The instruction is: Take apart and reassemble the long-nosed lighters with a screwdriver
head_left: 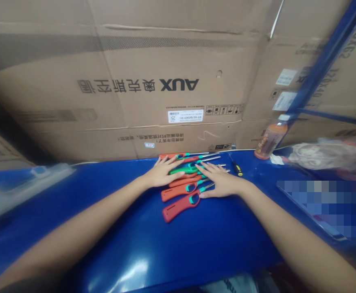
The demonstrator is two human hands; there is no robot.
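Several long-nosed gas lighters lie side by side on the blue table (129, 244), metal tips toward the right. Nearest to me is a red lighter (179, 208), with an orange lighter (176, 192) just behind it; a green lighter (180, 169) shows among those farther back. My left hand (162, 171) rests with fingers spread over the handle ends. Over the metal-tip side, my right hand (220, 179) lies flat with fingers spread, its thumb at the red lighter's trigger. Both hands cover parts of the lighters.
A large cardboard box (129, 110) stands behind the table. Right of the lighters are a yellow-and-black screwdriver (237, 169), an orange drink bottle (271, 138) and a clear plastic bag (315, 156). Translucent plastic packaging (40, 179) lies at left. A blue metal post (324, 61) rises at right.
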